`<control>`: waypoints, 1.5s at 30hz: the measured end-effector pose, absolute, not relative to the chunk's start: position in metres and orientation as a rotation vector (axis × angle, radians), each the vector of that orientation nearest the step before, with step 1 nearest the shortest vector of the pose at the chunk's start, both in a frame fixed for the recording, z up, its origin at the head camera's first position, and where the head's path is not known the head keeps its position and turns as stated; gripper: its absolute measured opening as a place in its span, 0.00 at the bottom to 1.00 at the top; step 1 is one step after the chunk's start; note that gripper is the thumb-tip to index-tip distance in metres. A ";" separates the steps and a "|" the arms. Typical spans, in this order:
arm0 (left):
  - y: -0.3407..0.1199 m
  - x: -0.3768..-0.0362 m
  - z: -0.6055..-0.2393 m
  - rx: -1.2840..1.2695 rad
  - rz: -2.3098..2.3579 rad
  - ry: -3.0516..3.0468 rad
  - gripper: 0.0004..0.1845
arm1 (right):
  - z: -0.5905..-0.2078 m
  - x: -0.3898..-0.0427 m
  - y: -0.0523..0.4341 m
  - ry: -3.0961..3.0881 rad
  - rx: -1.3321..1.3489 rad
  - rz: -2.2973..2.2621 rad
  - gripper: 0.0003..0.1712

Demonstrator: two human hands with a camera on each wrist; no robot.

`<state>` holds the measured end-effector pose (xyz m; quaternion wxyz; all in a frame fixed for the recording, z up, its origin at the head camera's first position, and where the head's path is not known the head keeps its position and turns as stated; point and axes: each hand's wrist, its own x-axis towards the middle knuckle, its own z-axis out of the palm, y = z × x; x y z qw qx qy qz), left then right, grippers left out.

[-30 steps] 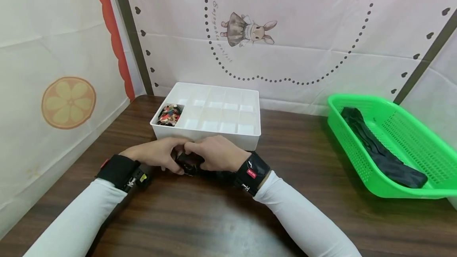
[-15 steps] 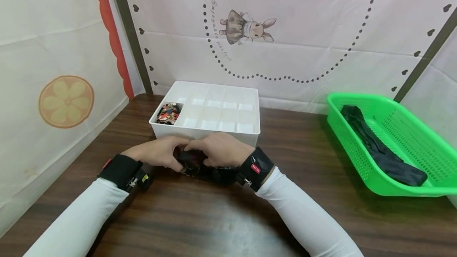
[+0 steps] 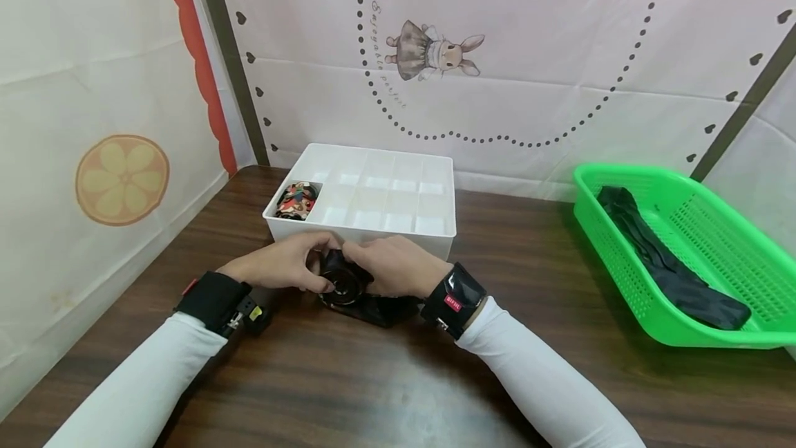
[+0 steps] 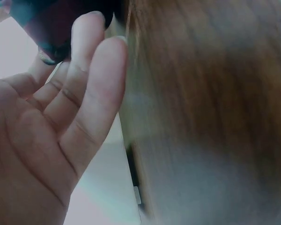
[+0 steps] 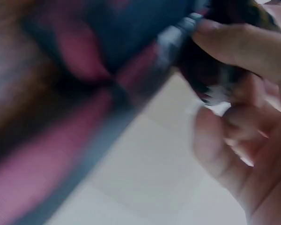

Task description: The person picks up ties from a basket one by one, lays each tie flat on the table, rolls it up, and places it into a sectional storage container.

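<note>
A long strip of dark, shiny cloth with pink bands, partly rolled up, lies between both hands in front of the white box. In the head view the roll (image 3: 344, 283) shows its round coiled end, while the loose tail (image 3: 384, 311) runs along the table to the right. My left hand (image 3: 289, 261) holds the roll's left side between thumb and fingers. From the other side my right hand (image 3: 398, 265) pinches it. The left wrist view catches only the cloth's lower edge (image 4: 47, 28). Up close in the right wrist view, the pink-banded strip (image 5: 84, 61) is blurred.
Behind the hands stands a white divided box (image 3: 357, 232); its front-left compartment holds a multicoloured patterned cloth roll (image 3: 296, 200). A green basket (image 3: 647, 327) at the right holds a long folded black cloth (image 3: 665, 261). Printed sheets line the back and left side.
The roll has turned so that its coiled end faces the camera, and more of the tail shows. The right hand has shifted slightly right; box and basket stay put.
</note>
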<state>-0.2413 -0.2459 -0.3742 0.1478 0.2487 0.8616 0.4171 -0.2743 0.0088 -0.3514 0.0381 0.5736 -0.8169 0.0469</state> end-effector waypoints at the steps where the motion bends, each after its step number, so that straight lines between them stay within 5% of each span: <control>1: -0.245 -0.241 -0.374 0.719 1.203 2.481 0.24 | -0.349 -0.273 0.009 -2.537 1.768 0.145 0.22; 9: -0.243 -0.240 -0.370 0.861 1.172 2.497 0.34 | -0.330 -0.263 0.013 -2.609 1.836 0.235 0.10; 14: -0.242 -0.239 -0.369 0.926 1.196 2.456 0.40 | -0.333 -0.261 0.012 -2.551 1.838 0.272 0.14; 23: -0.241 -0.238 -0.370 0.916 1.135 2.484 0.32 | -0.339 -0.259 0.011 -2.503 1.869 0.184 0.32; 33: -0.238 -0.241 -0.374 0.894 1.197 2.361 0.33 | -0.351 -0.257 0.004 -2.292 1.831 0.137 0.20; 39: -0.242 -0.239 -0.374 0.880 1.126 2.385 0.40 | -0.361 -0.259 0.002 -2.237 1.794 0.173 0.22; 45: -0.240 -0.238 -0.378 0.929 1.096 2.439 0.34 | -0.353 -0.255 0.003 -2.313 1.821 0.155 0.24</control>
